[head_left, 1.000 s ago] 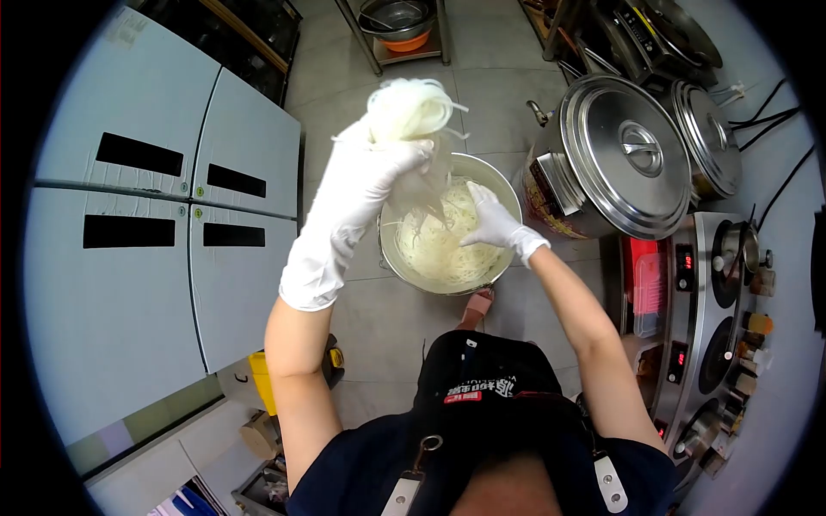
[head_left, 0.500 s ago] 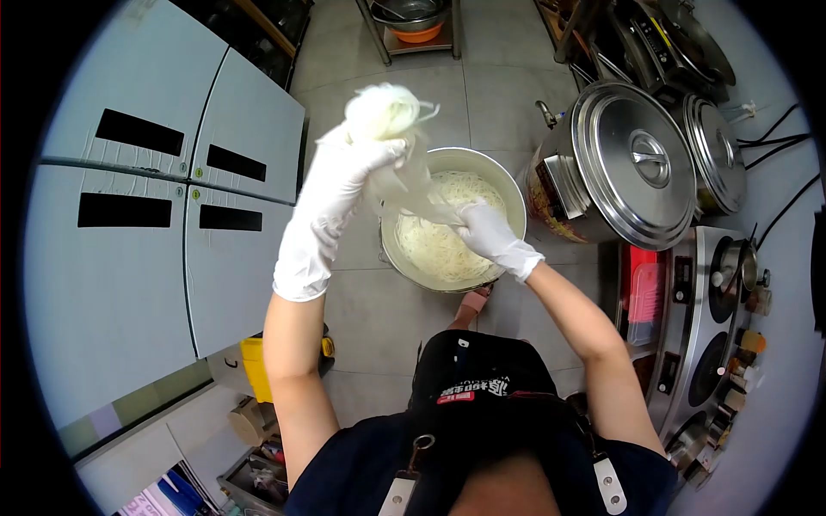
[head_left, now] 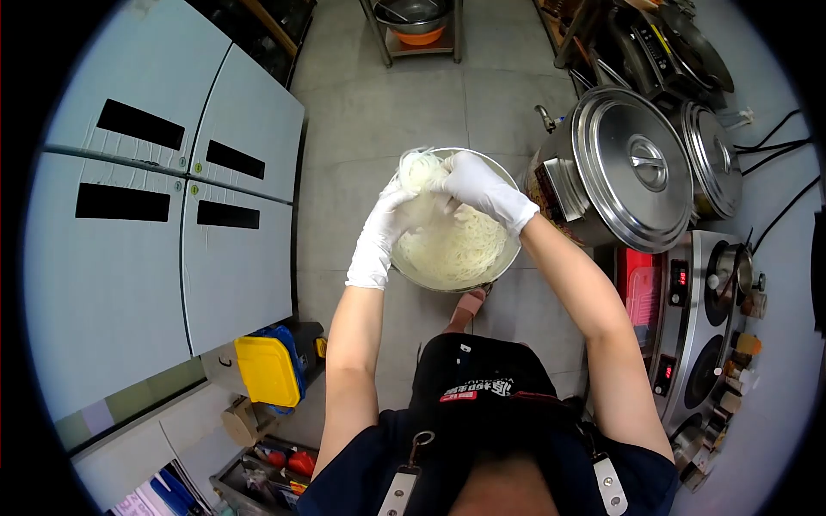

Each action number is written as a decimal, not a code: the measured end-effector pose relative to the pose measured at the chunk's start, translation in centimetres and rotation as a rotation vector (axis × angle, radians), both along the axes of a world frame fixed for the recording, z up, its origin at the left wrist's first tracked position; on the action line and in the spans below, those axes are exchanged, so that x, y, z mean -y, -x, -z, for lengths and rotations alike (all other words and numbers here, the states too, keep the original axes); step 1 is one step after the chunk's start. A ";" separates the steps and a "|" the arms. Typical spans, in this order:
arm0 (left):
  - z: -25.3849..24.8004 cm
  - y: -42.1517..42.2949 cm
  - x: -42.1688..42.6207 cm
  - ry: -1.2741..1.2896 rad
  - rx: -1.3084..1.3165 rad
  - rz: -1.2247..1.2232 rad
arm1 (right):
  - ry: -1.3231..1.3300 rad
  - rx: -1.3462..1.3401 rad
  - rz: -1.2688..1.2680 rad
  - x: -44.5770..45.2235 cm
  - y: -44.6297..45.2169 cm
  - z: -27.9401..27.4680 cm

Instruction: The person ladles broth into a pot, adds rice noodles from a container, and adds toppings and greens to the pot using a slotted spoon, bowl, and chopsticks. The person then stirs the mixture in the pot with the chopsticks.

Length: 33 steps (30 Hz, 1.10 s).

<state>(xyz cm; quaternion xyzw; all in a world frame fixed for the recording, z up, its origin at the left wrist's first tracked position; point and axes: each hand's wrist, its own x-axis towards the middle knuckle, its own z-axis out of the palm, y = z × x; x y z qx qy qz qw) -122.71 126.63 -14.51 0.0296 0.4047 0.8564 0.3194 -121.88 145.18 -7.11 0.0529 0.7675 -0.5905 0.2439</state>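
Note:
A bundle of white rice noodles [head_left: 419,171] is raised above the far left rim of a round metal pot [head_left: 508,258]. My left hand [head_left: 391,215], in a white glove, is closed around the bundle from below. From the right, my right hand [head_left: 479,187], gloved too, presses against the same bundle with its fingers curled; its fingertips are partly hidden. Blurred strands hang between the hands, over the loose noodles [head_left: 469,245] that lie in the pot.
A big lidded steel pot [head_left: 632,163] stands to the right, with a cooktop [head_left: 680,318] nearer me. Light blue cabinets [head_left: 112,267] line the left side. At the lower left is a yellow lid [head_left: 267,370]. A metal rack with bowls [head_left: 413,17] stands ahead.
My left hand has come down and right with the noodle bundle, from high at the pot's left to its rim. My right hand has risen from inside the pot to the bundle.

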 end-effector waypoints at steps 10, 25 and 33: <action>-0.6 -1.1 -1.5 0.608 -0.434 -0.135 | 0.143 -0.282 -0.005 -1.9 0.8 -0.1; -11.5 -4.4 1.0 0.513 -0.264 -0.353 | -0.909 0.123 0.196 -3.0 -1.2 26.3; -6.8 -2.2 0.6 0.429 -0.286 -0.239 | -0.675 -0.083 -0.012 -5.4 0.7 18.1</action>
